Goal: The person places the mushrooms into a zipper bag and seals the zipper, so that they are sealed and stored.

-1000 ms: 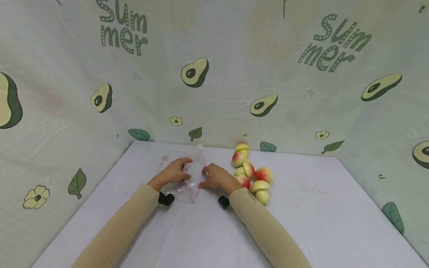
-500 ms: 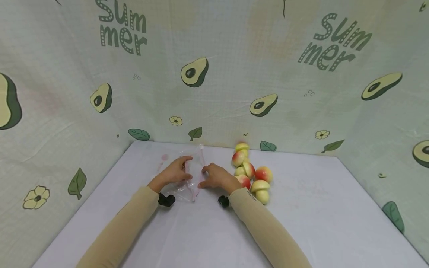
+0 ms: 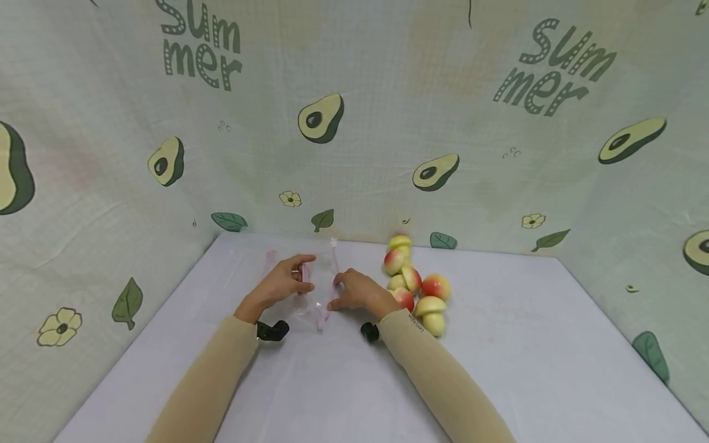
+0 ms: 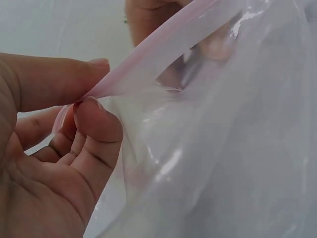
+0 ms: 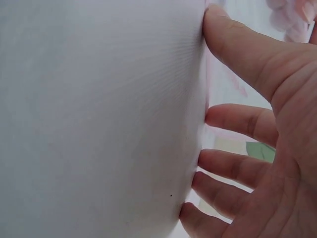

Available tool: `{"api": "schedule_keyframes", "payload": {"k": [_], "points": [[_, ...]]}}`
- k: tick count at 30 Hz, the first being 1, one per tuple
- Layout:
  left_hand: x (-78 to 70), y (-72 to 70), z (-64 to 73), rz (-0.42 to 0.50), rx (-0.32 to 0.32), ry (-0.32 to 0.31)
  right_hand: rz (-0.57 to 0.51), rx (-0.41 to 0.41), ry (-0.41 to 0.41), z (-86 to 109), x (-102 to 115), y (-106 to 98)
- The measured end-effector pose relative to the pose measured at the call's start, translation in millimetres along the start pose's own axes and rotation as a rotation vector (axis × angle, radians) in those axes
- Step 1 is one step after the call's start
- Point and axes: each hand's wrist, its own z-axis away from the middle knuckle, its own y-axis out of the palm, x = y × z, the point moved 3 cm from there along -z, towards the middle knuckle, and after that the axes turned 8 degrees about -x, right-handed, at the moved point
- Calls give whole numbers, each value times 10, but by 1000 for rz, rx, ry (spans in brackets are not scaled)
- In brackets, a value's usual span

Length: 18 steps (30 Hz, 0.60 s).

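Clear bag [image 3: 322, 271], pink edge [image 4: 153, 47] pinched in left grip [image 3: 275, 285]; right grip [image 3: 359, 291] spread, nothing grasped, fingertips [image 5: 218, 115] on surface [image 3: 526, 344], presumably for bracing.

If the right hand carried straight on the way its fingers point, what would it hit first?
Most likely the clear plastic bag with pink edging, right in front of the right hand; the head view leaves unclear whether they already touch.

On the cloth backdrop [image 3: 376, 74] I read green "summer" [image 3: 202, 46], split as "sum" over "mer", up to the left of the highest avocado print [image 3: 321, 118]; I read the same word, slanted [image 3: 554, 67], up to its right; small dark lettering [image 3: 416, 323] on the right sleeve [image 3: 443, 378], well below that print, I cannot make out.
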Motion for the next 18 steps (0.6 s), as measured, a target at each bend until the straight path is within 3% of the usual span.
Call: {"api": "schedule_keyframes", "payload": {"k": [4, 11, 18], "points": [[43, 87, 11, 2, 9, 7, 1, 12, 8, -7, -12, 5], [48, 130, 5, 45, -57, 25, -4, 24, 28, -21, -8, -5], [69, 159, -7, 80, -47, -15, -13, 35, 37, 2, 10, -43]]}}
